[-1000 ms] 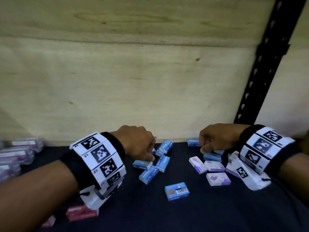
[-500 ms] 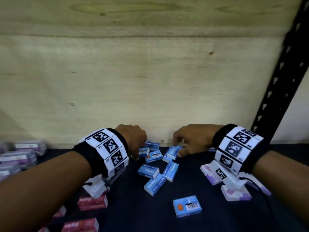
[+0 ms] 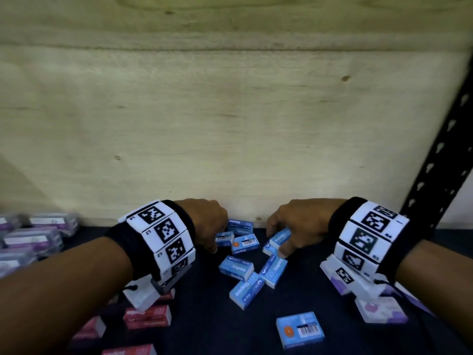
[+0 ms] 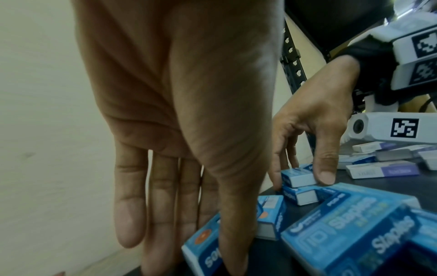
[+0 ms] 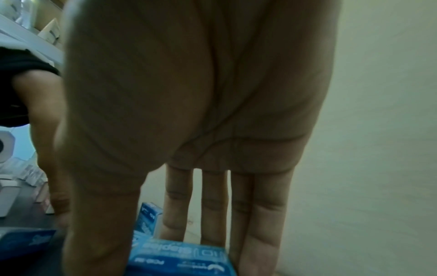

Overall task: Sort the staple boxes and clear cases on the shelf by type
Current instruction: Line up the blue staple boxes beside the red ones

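Several blue staple boxes (image 3: 236,270) lie in a loose cluster on the dark shelf (image 3: 204,324) by the back panel. My right hand (image 3: 277,242) pinches one blue staple box (image 3: 280,238) between thumb and fingers at the cluster's right. The left wrist view shows this box (image 4: 298,177) resting on another blue box. In the right wrist view the fingers (image 5: 212,205) stand behind it (image 5: 182,259). My left hand (image 3: 212,242) hangs with straight fingers (image 4: 130,205) at the cluster's left, beside a barcode-side box (image 3: 224,238), holding nothing.
Clear cases (image 3: 33,239) with purple labels are stacked at the far left. Red staple boxes (image 3: 147,316) lie at the lower left, white-and-purple boxes (image 3: 381,310) at the lower right. One blue box (image 3: 299,329) lies alone in front. A black perforated upright (image 3: 435,162) rises at the right.
My right hand has moved left from the white-and-purple boxes to the blue cluster with a blue box in its fingers. The left hand has stayed at the cluster's left.
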Demonstrator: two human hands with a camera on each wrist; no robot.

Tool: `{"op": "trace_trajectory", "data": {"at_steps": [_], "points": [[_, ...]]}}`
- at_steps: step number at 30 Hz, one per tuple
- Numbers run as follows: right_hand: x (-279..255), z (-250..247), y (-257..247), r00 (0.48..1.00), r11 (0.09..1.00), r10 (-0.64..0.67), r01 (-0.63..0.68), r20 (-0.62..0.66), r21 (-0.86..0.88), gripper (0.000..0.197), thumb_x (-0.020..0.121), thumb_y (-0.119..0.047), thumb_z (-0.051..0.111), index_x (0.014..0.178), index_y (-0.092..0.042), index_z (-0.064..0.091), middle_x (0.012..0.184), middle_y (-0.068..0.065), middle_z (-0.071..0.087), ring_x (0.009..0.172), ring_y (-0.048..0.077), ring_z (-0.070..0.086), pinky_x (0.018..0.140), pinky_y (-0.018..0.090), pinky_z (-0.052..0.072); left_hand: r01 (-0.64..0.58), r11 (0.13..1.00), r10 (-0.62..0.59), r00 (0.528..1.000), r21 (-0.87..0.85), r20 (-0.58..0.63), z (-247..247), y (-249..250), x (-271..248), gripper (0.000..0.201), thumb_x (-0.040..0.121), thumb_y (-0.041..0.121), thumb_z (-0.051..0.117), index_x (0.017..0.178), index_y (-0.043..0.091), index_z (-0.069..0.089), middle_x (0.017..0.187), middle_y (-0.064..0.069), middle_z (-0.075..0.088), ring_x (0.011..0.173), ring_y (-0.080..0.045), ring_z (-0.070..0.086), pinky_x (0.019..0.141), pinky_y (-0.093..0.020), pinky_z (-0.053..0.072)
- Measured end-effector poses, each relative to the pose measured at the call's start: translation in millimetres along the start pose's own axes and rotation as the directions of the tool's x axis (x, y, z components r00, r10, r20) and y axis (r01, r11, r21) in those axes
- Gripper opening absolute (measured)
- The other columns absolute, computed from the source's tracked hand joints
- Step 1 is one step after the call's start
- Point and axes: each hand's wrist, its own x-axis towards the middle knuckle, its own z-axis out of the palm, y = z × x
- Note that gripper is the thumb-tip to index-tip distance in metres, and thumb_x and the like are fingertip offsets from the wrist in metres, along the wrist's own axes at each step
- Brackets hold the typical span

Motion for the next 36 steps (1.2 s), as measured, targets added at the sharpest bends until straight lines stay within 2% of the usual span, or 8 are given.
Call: {"op": "trace_trajectory", "data": {"at_steps": [8,12,15,19,21,24,28,36], "points": [[-24,10,10,0.997,0.999,0.052,-0.052,0.058,-0.003,0.051,0.079,-0.054,0.075,0.123,-0.034,0.059,0.112,-0.013,0.06,0.098,0.011,0.057,0.09,0.031,0.048,-0.024,1.0,0.024,0.999,0.006,0.038,3,0,-11,0.04,0.09,0.035,0.067,0.122,0.011,0.064,0.117,-0.008,0.066,0.09,-0.02,0.059,0.07,-0.029,0.042],[-35,8,10,0.991,0.998,0.063,-0.063,0.118,-0.003,0.052,0.075,-0.061,0.074,0.116,-0.032,0.062,0.108,-0.014,0.064,0.096,0.01,0.06,0.09,0.029,0.049,-0.038,0.999,0.039,0.998,-0.014,0.04,3,-4,-15,0.033,0.091,0.029,0.065,0.119,0.009,0.066,0.111,-0.009,0.068,0.089,-0.023,0.062,0.071,-0.031,0.047],[-28,-2,5,0.997,0.997,0.067,-0.066,0.024,-0.026,0.05,0.081,-0.062,0.068,0.12,-0.031,0.06,0.113,-0.01,0.064,0.098,0.014,0.06,0.092,0.033,0.049,-0.052,0.998,0.054,0.998,-0.042,0.028,2,-8,-18,0.026,0.093,0.025,0.061,0.113,0.011,0.069,0.101,-0.006,0.069,0.088,-0.025,0.064,0.071,-0.031,0.048],[-1,-13,-9,0.99,1.0,0.0,-0.005,-0.143,-0.031,0.042,0.09,-0.049,0.064,0.125,-0.026,0.057,0.117,-0.005,0.064,0.099,0.018,0.06,0.086,0.031,0.047,-0.04,0.995,0.041,0.999,-0.087,0.006,1,-12,-19,0.015,0.094,0.024,0.06,0.098,0.01,0.065,0.083,0.001,0.059,0.077,-0.02,0.055,0.068,-0.028,0.042],[13,-15,-17,0.986,0.998,-0.021,0.011,-0.168,-0.064,0.039,0.093,-0.043,0.063,0.124,-0.02,0.06,0.118,0.0,0.064,0.1,0.022,0.061,0.083,0.031,0.048,-0.035,0.992,0.033,0.999,-0.123,-0.016,2,-12,-19,0.015,0.094,0.024,0.063,0.106,0.015,0.066,0.088,0.003,0.06,0.084,-0.02,0.058,0.071,-0.027,0.043],[34,-14,-27,0.986,0.994,-0.027,0.009,-0.165,-0.111,0.037,0.094,-0.04,0.063,0.112,-0.008,0.068,0.109,0.01,0.07,0.094,0.029,0.067,0.08,0.038,0.053,-0.027,0.982,0.019,0.999,-0.187,-0.043,4,-16,-17,0.028,0.091,0.022,0.067,0.118,0.015,0.064,0.098,0.002,0.063,0.096,-0.02,0.063,0.08,-0.029,0.05],[51,-8,-33,0.986,0.987,-0.023,-0.003,-0.163,-0.161,0.032,0.094,-0.035,0.064,0.107,-0.006,0.07,0.104,0.012,0.07,0.09,0.029,0.068,0.073,0.035,0.053,-0.038,0.974,0.023,0.997,-0.224,-0.069,4,-20,-14,0.028,0.089,0.02,0.07,0.116,0.015,0.066,0.111,-0.002,0.068,0.099,-0.02,0.064,0.086,-0.031,0.052],[46,-6,-14,0.987,0.986,0.053,-0.076,-0.153,-0.15,0.03,0.092,-0.03,0.068,0.111,-0.007,0.067,0.11,0.011,0.067,0.095,0.028,0.065,0.07,0.029,0.047,-0.046,0.971,0.015,0.991,-0.233,-0.134,2,-22,0,0.025,0.088,0.02,0.07,0.113,0.013,0.068,0.108,-0.004,0.068,0.097,-0.022,0.064,0.082,-0.03,0.052]]}}
